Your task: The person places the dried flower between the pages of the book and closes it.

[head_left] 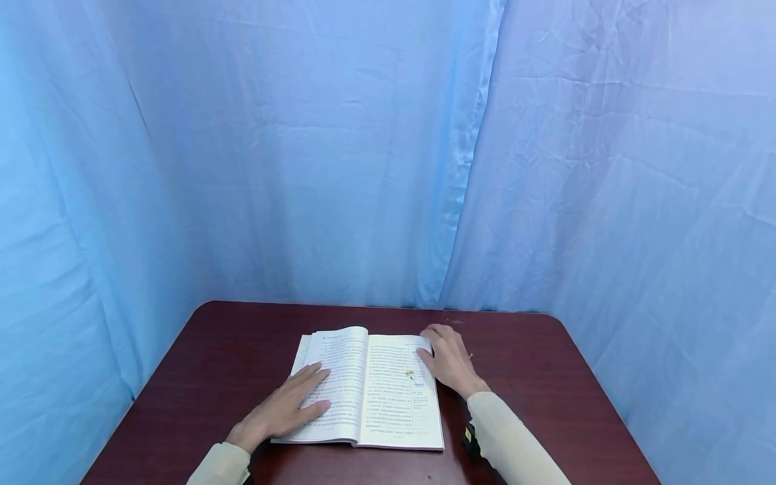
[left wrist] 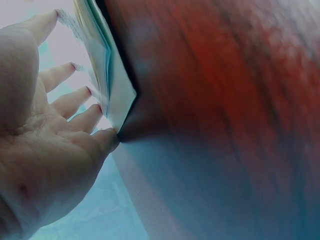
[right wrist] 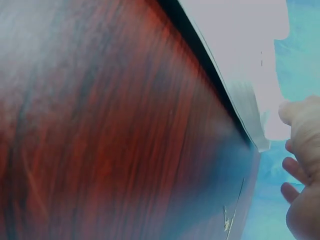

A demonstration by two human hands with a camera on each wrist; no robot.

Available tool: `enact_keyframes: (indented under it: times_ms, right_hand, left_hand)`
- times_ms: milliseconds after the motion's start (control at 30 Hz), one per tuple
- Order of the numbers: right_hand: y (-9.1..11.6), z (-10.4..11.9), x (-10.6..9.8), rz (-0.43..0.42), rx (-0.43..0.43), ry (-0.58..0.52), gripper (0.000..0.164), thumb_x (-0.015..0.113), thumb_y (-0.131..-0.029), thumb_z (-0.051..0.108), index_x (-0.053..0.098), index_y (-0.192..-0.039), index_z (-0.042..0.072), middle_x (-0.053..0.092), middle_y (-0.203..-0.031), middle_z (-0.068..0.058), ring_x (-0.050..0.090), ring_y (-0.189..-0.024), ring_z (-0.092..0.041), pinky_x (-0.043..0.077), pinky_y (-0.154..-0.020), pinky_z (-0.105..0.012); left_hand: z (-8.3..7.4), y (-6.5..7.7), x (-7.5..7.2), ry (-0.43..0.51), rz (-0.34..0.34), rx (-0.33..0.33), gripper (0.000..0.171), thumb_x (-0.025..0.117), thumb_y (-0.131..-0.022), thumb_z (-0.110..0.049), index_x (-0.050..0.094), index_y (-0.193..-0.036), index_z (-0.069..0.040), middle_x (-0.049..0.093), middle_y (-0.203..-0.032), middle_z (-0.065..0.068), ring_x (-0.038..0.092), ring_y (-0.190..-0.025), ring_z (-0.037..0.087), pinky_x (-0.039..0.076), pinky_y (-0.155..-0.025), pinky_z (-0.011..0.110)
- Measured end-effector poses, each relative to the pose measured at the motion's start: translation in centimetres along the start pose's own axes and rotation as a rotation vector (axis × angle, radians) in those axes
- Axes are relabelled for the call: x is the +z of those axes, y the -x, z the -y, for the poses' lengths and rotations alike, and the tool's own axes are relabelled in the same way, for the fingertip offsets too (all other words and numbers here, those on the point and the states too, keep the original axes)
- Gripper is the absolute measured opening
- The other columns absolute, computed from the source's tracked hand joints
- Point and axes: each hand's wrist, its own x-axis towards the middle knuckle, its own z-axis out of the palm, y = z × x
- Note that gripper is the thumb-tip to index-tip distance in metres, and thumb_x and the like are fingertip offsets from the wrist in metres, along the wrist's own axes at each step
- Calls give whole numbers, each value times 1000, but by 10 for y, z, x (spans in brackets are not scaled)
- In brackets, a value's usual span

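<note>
An open book with printed text lies on the dark red table, its left pages bulging slightly near the spine. My left hand rests on the left page with fingers spread and nearly straight. In the left wrist view, those fingers reach over the page edges, the little finger by the book's corner. At the upper right corner of the book is my right hand, its thumb over the right page and the other fingers bent loosely past the edge. The right wrist view shows its thumb apart from the other fingers.
The wood-grained table has rounded far corners. Blue curtains hang behind it and along both sides. A small yellowish mark shows on the right page. Near the table's far edge is a pale scuff.
</note>
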Motion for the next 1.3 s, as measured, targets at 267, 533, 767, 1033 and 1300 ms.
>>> enact_keyframes:
  times_ms: [267, 533, 767, 1033, 1300]
  right_hand:
    - [-3, 9, -4, -49, 35, -1, 16, 81, -105, 13, 83, -114, 0, 80, -124, -15, 73, -118, -37, 61, -107, -60]
    - [-5, 13, -5, -28, 33, -7, 7, 77, -108, 11, 81, -104, 6, 81, -109, -9, 72, -106, -29, 60, -100, -54]
    - [-4, 15, -6, 8, 36, -9, 7, 76, -108, 10, 79, -103, 6, 81, -108, -10, 73, -103, -30, 60, -99, -53]
    - [-1, 15, -6, 23, 91, -79, 11, 73, -109, 11, 77, -100, 6, 77, -100, -8, 65, -79, -16, 58, -76, -36]
    - [-1, 17, -9, 50, 150, -173, 15, 71, -113, 17, 80, -108, 7, 79, -102, -7, 64, -80, -11, 54, -73, -28]
  left_hand:
    - [0, 0, 0, 1, -12, 5, 74, 66, -112, -49, 51, -170, -7, 40, -182, 22, 34, -171, 49, 30, -138, 72]
    - [2, 0, 1, 6, -14, -6, 74, 66, -111, -51, 51, -170, -8, 39, -183, 21, 33, -172, 49, 30, -138, 72]
    - [2, 2, 3, 15, -14, -21, 75, 67, -111, -52, 51, -170, -9, 39, -183, 20, 33, -172, 48, 29, -139, 72]
    - [3, 1, 4, -2, -24, -8, 75, 66, -111, -52, 51, -170, -8, 40, -183, 20, 34, -172, 47, 29, -139, 71]
    - [2, 1, 4, 3, -18, -15, 74, 66, -111, -51, 51, -170, -8, 39, -183, 20, 33, -172, 47, 28, -139, 71]
